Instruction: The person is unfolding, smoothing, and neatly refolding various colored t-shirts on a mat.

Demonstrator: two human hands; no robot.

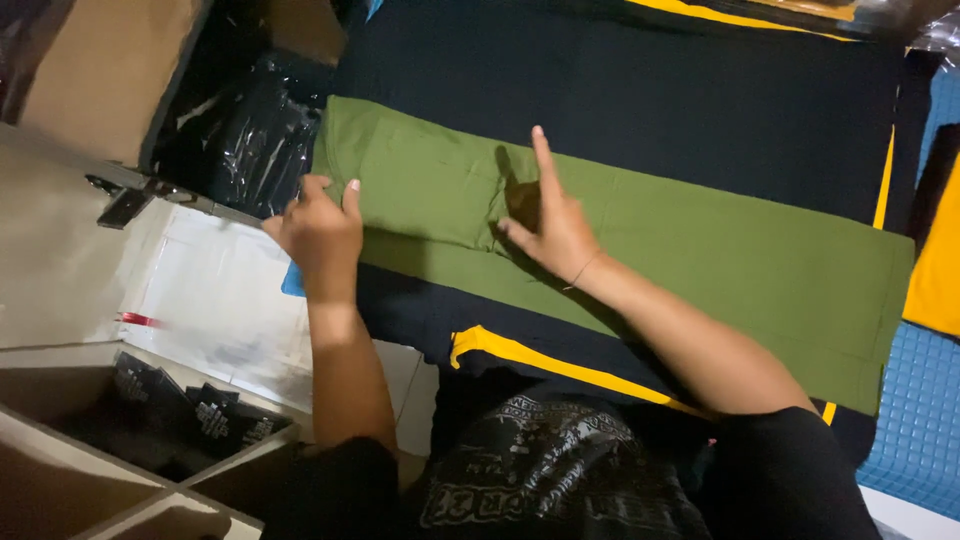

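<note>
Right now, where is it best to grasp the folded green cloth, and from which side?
Probably at its left short end, where the left hand already pinches the near edge. The green cloth lies flat as a long narrow strip on the black fabric, pressed mid-length by the right hand; its ends are free.

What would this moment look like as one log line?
left hand: grips edge of folded olive-green cloth garment | right hand: presses garment flat | under: black cloth

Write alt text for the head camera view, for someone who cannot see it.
Two bare hands rest on a folded green cloth lying on a black cloth: the left hand grips its near edge, the right hand presses it flat. A white bag lies at left.
</note>
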